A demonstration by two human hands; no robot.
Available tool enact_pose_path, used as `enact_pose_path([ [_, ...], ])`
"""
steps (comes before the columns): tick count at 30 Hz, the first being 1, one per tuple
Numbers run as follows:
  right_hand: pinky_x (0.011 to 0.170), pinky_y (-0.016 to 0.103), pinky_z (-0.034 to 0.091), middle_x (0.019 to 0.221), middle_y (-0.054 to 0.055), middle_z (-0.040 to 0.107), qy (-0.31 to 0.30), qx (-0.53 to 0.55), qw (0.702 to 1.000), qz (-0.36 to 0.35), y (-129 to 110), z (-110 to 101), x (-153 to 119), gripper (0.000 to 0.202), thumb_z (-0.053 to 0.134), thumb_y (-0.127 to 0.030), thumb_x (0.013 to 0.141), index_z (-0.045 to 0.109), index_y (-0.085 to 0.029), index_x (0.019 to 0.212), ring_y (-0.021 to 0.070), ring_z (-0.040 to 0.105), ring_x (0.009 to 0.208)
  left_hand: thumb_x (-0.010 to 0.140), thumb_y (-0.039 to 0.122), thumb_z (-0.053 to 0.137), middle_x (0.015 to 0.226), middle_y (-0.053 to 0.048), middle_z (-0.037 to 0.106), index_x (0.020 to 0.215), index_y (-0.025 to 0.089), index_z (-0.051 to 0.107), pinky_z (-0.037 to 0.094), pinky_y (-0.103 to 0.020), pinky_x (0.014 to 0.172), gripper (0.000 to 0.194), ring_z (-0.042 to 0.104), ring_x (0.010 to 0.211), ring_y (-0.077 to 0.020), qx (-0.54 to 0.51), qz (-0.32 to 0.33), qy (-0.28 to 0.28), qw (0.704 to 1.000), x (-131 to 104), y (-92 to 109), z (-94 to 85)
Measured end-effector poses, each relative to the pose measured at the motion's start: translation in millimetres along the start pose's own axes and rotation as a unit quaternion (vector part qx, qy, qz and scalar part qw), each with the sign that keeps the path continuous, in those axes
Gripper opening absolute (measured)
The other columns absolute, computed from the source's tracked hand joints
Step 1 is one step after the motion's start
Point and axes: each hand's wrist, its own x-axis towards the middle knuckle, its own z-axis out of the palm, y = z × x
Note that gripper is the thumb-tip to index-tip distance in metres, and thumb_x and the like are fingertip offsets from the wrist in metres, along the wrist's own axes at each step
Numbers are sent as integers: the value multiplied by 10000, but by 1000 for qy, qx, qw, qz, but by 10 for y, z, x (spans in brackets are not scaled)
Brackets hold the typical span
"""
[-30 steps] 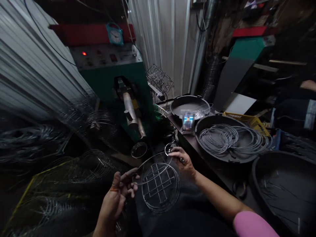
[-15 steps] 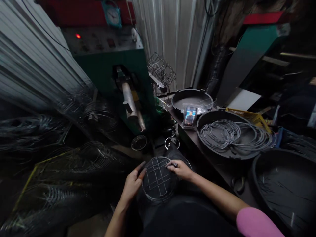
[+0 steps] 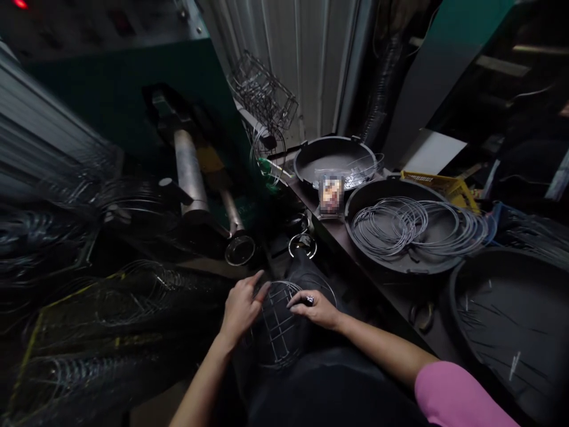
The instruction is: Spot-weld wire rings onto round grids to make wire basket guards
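A round wire rack [image 3: 279,323] with crossed bars lies over my lap, its lower edge dim and blurred. At its upper left rim is my left hand [image 3: 243,305], thumb and forefinger stretched out and apart; its other fingers are partly hidden. My right hand [image 3: 316,309] is closed in a pinch at the rack's upper right rim, with darkened fingertips and something dark and shiny by the fingers. A thin wire arc [image 3: 333,290] curves out just beyond that hand, and I cannot tell whether it belongs to the rack.
A green machine [image 3: 213,107] with a metal arm [image 3: 189,166] stands ahead left. On the right-hand bench are a black pan [image 3: 400,270] of wire rings [image 3: 391,228], another pan [image 3: 457,356] with short wire pieces, and a phone-like screen [image 3: 331,196]. Wire stock [image 3: 146,290] fills the left.
The view has shifted and turned, bringing the machine farther left and up. My left hand has risen along the rack's rim, and my right hand has moved slightly left.
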Motion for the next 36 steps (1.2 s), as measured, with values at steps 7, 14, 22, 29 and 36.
enact_pose_path([
  [7, 688, 258, 423, 687, -15, 625, 14, 2, 1000, -9, -12, -3, -36, 139, 636, -295, 706, 693, -189, 775, 136, 548, 670, 737, 318, 621, 850, -141, 685, 831, 119, 677, 445, -336, 757, 228, 629, 865, -282, 23, -50, -277, 959, 948, 636, 437],
  [14, 684, 259, 430, 686, -3, 641, -4, -10, 1000, -9, -70, -100, -137, 179, 653, -308, 690, 711, -170, 787, 134, 551, 661, 699, 156, 589, 449, 38, 510, 630, 130, 586, 356, -203, 455, 74, 452, 403, -86, -138, -128, -353, 917, 979, 547, 668],
  [22, 668, 253, 439, 719, 20, 667, -29, -22, 999, -40, -345, -140, -288, 223, 660, -345, 711, 720, -161, 823, 134, 571, 662, 631, 209, 632, 593, 22, 614, 774, 153, 561, 226, -165, 360, 169, 429, 359, -48, -334, -136, -371, 856, 936, 523, 552],
  [29, 656, 232, 443, 759, 43, 684, -139, -102, 983, -56, -561, -256, -564, 295, 647, -386, 746, 726, -149, 902, 132, 589, 681, 606, 289, 646, 658, 29, 579, 847, 167, 489, 207, -157, 355, 313, 384, 378, -28, -480, -135, -274, 823, 847, 386, 514],
  [36, 622, 252, 430, 677, 25, 665, -37, -231, 967, 103, -245, -444, -614, 255, 597, -364, 759, 727, -145, 769, 152, 573, 648, 611, 235, 629, 677, 12, 608, 839, 160, 509, 261, -159, 375, 269, 415, 401, -40, -525, -116, -199, 820, 772, 453, 355],
])
